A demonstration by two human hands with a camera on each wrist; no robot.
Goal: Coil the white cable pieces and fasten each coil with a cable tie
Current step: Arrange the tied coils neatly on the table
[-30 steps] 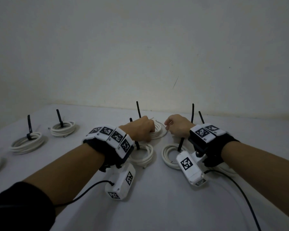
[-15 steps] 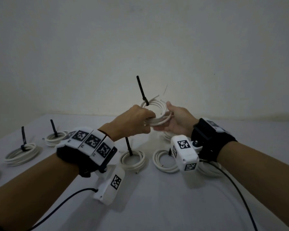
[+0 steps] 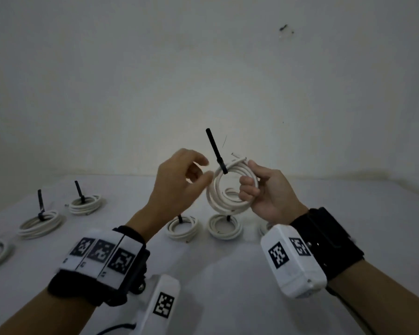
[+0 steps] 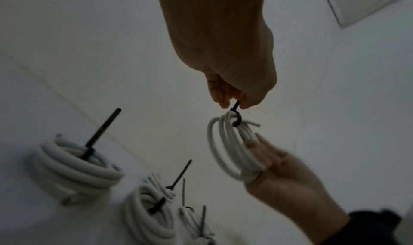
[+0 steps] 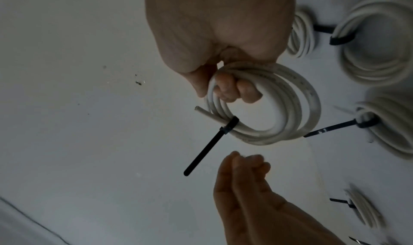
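A coil of white cable (image 3: 224, 206) is held upright in the air above the table. A black cable tie (image 3: 214, 151) is cinched round its top, with the tail sticking up and to the left. My right hand (image 3: 250, 177) grips the coil's right side, fingers curled through the ring and thumb on the outside. My left hand (image 3: 206, 169) hovers just left of the coil with loosely bent fingers and holds nothing. The right wrist view shows the coil (image 5: 301, 107), the free tail of the tie (image 5: 205, 149) and the left hand (image 5: 243, 162) apart from it.
Several tied white coils lie on the white table (image 3: 228, 286): two at the left (image 3: 40, 223) (image 3: 85, 204) and two under my hands (image 3: 182, 227) (image 3: 224, 228). Each has a black tie tail standing up. A plain wall stands close behind.
Both hands lifted the coil off the table. The left hand then let go and drew slightly left, so only the right hand holds the coil now.
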